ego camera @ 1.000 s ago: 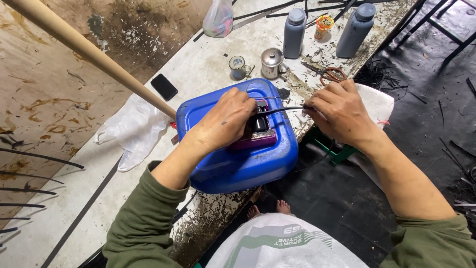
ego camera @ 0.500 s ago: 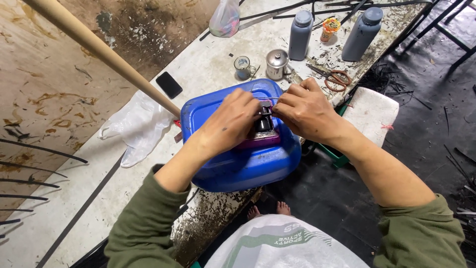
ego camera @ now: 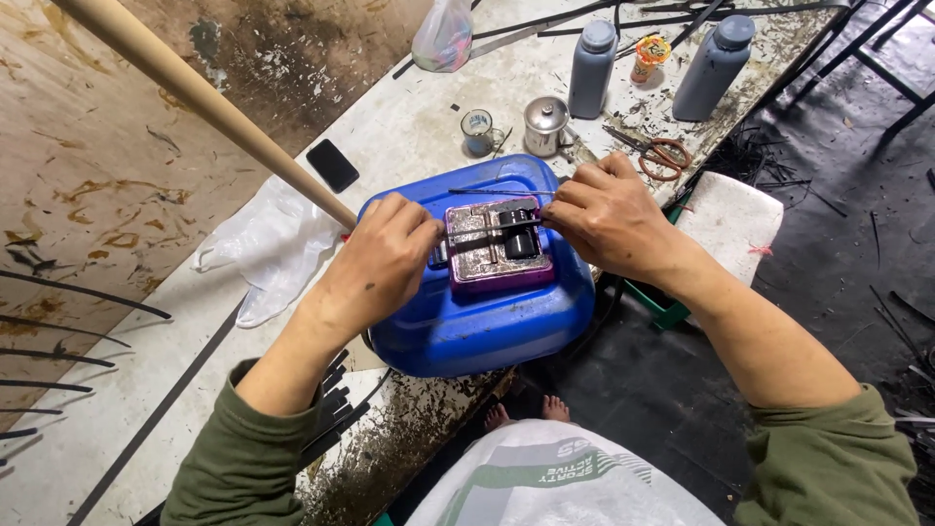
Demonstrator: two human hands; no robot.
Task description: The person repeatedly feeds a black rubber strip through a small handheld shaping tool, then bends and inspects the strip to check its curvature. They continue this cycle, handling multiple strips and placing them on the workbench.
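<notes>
A blue plastic canister lies on its side at the table's near edge. On top of it sits a small purple-edged tray with a grimy metal plate and a dark block. My left hand and my right hand pinch the two ends of a thin dark strip stretched across the tray. A second thin strip lies on the canister just beyond it.
A long wooden pole slants in from the upper left. A clear plastic glove, a black phone, a small glass, a metal cup, scissors and two grey bottles sit around. Dark strips litter the near edge.
My right hand moved left from the canister's side onto the tray. Both hands now hold a strip taut across it, uncovering the tray's top.
</notes>
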